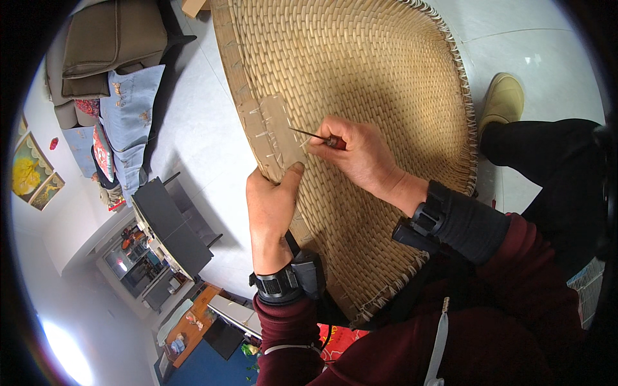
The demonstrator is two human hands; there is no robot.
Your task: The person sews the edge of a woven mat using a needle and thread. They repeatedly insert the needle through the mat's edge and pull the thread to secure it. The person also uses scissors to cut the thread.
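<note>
A large woven wicker winnowing basket (347,62) lies across my lap, its curved rim bound with pale cord. A tan patch (280,130) with white stitches covers part of its flat wooden edge (231,62). My left hand (275,207) grips that edge at the patch's lower end, thumb on top and fingers beneath, partly hidden. My right hand (355,154) holds an awl (335,142) by its dark reddish handle. The awl's thin metal shaft points left, its tip at the patch's right side. A short white strand shows beside my right fingertips.
A foot in a yellow-green slipper (502,99) rests on the pale tiled floor at the right. A sofa with a blue cover (130,111) stands at the upper left, and a dark table (171,227) lies below it. A white wire rack (589,289) is at the lower right.
</note>
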